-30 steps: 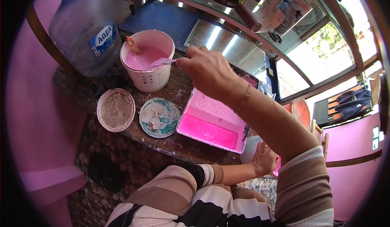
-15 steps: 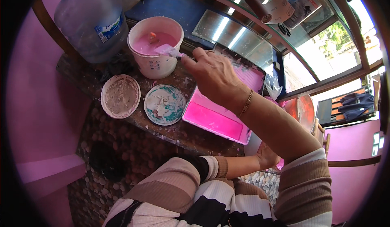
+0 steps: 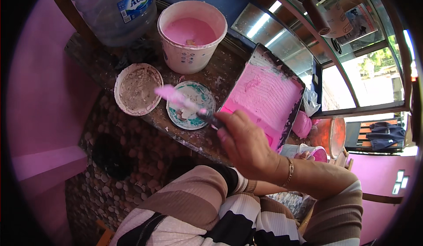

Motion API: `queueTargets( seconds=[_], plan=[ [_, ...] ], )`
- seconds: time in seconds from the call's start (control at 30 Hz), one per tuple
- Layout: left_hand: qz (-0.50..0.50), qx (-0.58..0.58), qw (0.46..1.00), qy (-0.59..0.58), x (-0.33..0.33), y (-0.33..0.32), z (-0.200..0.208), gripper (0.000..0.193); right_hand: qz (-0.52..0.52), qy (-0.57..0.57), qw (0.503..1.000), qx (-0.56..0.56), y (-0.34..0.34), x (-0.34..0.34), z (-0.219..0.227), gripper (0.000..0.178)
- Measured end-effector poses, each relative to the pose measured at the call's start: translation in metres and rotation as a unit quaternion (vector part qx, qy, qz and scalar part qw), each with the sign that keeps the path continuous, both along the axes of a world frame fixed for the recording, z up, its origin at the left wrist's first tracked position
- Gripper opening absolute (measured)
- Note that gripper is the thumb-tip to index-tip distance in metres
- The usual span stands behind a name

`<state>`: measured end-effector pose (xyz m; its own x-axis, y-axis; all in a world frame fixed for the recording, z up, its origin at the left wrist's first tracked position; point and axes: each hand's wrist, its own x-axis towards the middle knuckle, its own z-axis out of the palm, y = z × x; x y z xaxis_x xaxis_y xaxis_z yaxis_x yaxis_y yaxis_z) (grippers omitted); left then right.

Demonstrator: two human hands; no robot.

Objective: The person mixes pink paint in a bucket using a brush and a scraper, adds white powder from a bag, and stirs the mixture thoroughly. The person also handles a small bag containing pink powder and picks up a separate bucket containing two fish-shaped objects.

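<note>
My right hand (image 3: 251, 144) grips the dark handle of a putty knife (image 3: 176, 97), whose blade is coated in pink paint. The blade hangs over a white lid (image 3: 198, 92) smeared with teal. My left hand (image 3: 304, 156), partly hidden behind my right forearm, holds the rim of a white pot (image 3: 288, 149) with pink paint inside. Ahead of my right hand, a black-edged paint tray (image 3: 264, 87) is covered in ridged pink paint. A white bucket (image 3: 189, 59) of pink paint stands farther off, with a small chunk floating in it.
Left of the lid lies a round dish (image 3: 137, 89) crusted with dried residue. A large clear water jug (image 3: 101, 21) stands at the far left. Behind the tray rises a glass display case (image 3: 282, 48). The wooden bench (image 3: 216, 76) ends above a pebbled floor (image 3: 105, 197).
My right hand has drawn the putty knife out of the bucket and brought it nearer, over the teal-smeared lid. The view has shifted, showing more of the tray and the pot in my left hand.
</note>
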<state>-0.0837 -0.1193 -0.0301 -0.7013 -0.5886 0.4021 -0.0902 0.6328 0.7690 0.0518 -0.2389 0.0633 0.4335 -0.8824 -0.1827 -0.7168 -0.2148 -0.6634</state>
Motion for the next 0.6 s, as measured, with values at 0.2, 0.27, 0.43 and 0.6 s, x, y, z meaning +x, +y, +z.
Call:
queueTargets(
  seconds=[0.2,0.27,0.43,0.6],
  plan=[
    [0.006,-0.003,1.000,0.017,0.009,0.010,-0.001,0.032,-0.067,0.019,0.991,0.111,-0.010,0.026,-0.045,0.039],
    [0.006,-0.002,1.000,0.020,0.009,0.008,-0.002,0.031,-0.043,0.008,0.995,0.090,-0.013,0.032,-0.063,0.047],
    [0.001,-0.004,1.000,0.022,0.010,0.014,-0.005,0.029,0.064,0.120,0.982,0.129,-0.015,0.039,-0.093,0.053],
    [0.010,-0.002,1.000,0.013,0.013,0.011,-0.005,0.027,0.137,0.145,0.976,0.089,-0.013,0.044,-0.070,0.049]
  ],
)
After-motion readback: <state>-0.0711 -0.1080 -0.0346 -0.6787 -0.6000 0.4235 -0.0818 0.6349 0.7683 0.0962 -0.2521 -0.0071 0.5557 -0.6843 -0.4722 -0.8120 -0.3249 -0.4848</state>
